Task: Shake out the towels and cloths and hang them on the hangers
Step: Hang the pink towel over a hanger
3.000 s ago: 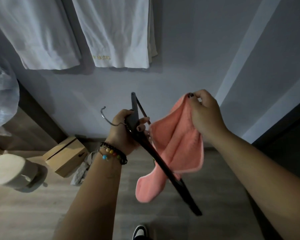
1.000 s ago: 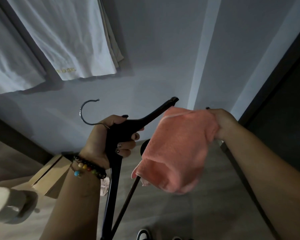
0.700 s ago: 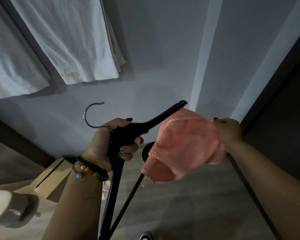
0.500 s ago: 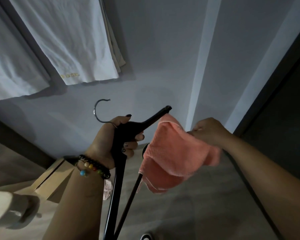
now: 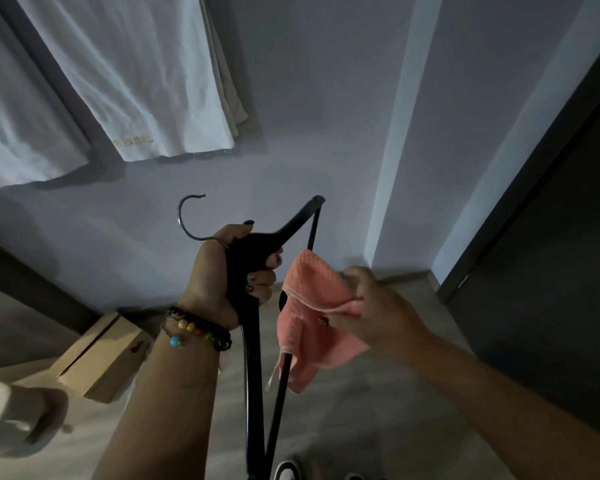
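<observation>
gold lettering on the white towel (image 5: 132, 98) is too blurred to read.

Colours, dim room

Cloth (image 5: 312, 306) salmon pink, waffle weave. Hanger (image 5: 253, 327) black, hook (image 5: 187, 220) silver. Bracelet (image 5: 194, 329) black with multicoloured beads, one turquoise. Hanging towels (image 5: 136, 74) white, gold lettering. Wall (image 5: 319, 98) pale grey. Box (image 5: 101, 358) tan.

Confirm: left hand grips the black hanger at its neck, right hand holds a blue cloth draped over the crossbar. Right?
Not quite: the cloth is pink, not blue, as the head view shows. The rest stands: the left hand grips the black hanger at its neck, and the right hand holds the cloth draped over the crossbar.
</observation>
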Demonstrator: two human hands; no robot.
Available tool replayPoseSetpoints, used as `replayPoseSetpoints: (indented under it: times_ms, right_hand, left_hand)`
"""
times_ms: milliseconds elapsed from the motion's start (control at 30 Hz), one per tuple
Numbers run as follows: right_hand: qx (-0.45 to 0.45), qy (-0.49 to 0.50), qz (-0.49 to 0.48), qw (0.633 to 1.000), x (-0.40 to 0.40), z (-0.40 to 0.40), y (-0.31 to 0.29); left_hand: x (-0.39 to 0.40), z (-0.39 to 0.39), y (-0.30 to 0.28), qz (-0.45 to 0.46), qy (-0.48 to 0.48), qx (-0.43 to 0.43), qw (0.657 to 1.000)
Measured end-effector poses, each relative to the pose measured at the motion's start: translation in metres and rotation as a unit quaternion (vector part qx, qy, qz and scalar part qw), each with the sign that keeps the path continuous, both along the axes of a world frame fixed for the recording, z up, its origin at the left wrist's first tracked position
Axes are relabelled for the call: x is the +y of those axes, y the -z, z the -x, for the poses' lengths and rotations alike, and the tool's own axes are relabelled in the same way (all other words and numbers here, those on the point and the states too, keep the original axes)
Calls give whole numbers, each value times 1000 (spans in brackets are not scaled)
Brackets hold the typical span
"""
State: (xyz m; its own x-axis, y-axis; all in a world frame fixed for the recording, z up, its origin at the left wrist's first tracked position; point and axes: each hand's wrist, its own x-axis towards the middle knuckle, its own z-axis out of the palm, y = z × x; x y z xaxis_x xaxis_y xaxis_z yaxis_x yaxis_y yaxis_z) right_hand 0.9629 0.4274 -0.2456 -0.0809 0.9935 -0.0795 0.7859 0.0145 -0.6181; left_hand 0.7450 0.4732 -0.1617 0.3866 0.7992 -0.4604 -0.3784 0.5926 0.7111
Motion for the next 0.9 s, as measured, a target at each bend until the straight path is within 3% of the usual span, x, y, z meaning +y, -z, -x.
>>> replayPoseSetpoints:
  times_ms: [100, 233, 300, 400, 467, 533, 633, 767, 900]
  right_hand:
    - [167, 37, 141, 975, 14, 11, -11]
    - [165, -22, 162, 973, 26, 22, -6]
    - [169, 15, 118, 978, 30, 26, -7]
    - [119, 73, -24, 990, 41, 25, -26]
    - [178, 108, -79, 975, 50, 23, -47]
    - [267, 142, -100, 948, 60, 23, -72]
    - [331, 186, -197, 904, 74, 27, -108]
    - [407, 266, -374, 790, 91, 29, -151]
    - [392, 307, -488, 717, 119, 19, -176]
  left_hand:
    - [1, 0, 0, 0, 19, -25, 1000]
    - [7, -1, -2, -7, 56, -10, 998]
    - [13, 1, -2, -3, 56, 2, 998]
    - [27, 9, 1, 28, 21, -25, 999]
    - [38, 14, 3, 39, -5, -17, 999]
    - [49, 19, 4, 40, -32, 22, 998]
    - [65, 25, 4, 38, -86, 42, 995]
    - [90, 34, -3, 37, -217, 13, 975]
    - [121, 48, -19, 10, -263, -23, 964]
